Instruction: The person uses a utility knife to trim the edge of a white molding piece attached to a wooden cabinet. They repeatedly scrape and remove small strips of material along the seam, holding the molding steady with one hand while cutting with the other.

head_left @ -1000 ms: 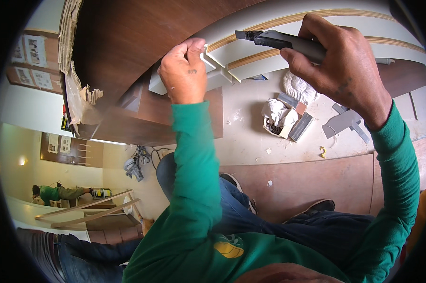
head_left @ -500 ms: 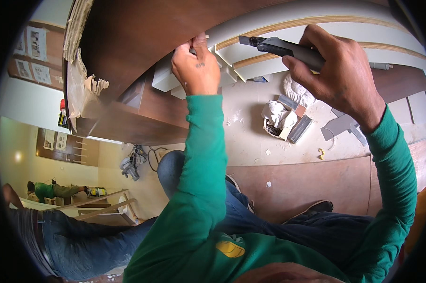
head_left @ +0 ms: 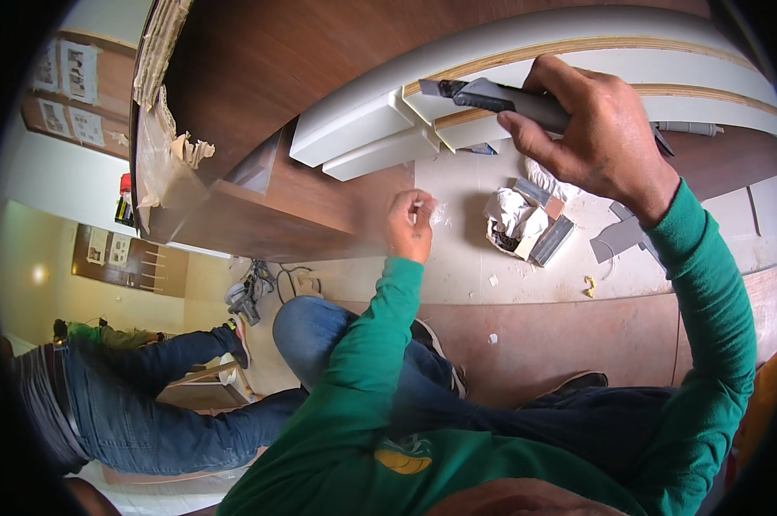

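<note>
Utility knife [head_left: 496,96] in right hand [head_left: 602,142]

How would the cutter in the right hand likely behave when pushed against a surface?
The cutter is probably stiff-bodied: its dark handle runs straight out of the right hand. Its exposed blade looks thin, so sideways pushing might snap it. Being slim, the whole tool is likely light.

Indoor building site, power tool [head_left: 247,301] on floor [head_left: 457,279], torn cardboard [head_left: 158,53], papers [head_left: 81,71] on panels [head_left: 117,93]

Utility knife [head_left: 526,105] before panels [head_left: 689,70]
</note>
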